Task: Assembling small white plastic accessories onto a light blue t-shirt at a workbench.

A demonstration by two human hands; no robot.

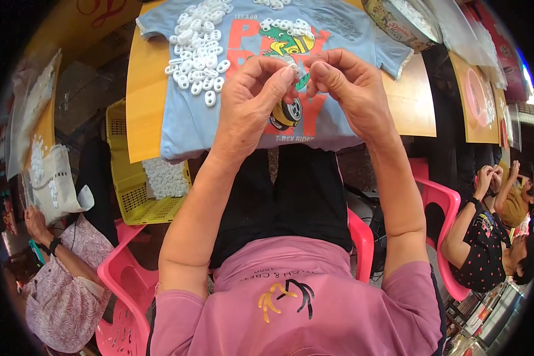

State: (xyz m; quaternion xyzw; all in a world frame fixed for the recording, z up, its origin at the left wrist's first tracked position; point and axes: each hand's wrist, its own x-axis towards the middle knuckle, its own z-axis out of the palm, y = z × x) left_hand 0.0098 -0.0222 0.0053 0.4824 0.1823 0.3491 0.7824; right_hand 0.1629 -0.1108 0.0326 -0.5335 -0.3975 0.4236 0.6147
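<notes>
A light blue printed T-shirt (190,127) is spread over the table in front of me. Above its middle, my left hand (258,95) pinches a small white plastic piece (293,69) between thumb and forefinger. Close beside it, my right hand (353,80) is closed too, thumb tip against forefinger; whatever sits in that pinch is too small to make out. A heap of white oval plastic pieces with two holes (199,53) lies to the left of my hands. Beyond my fingers is a smaller group of white pieces (288,26), and right of it a scatter of tiny grey bits (341,26).
A round tin (391,26) with white contents stands at the table's far right. On the lower left a yellow crate (130,193) holds a mass of white pieces (166,178). Pink chairs (121,261) and seated people (480,237) flank me on both sides.
</notes>
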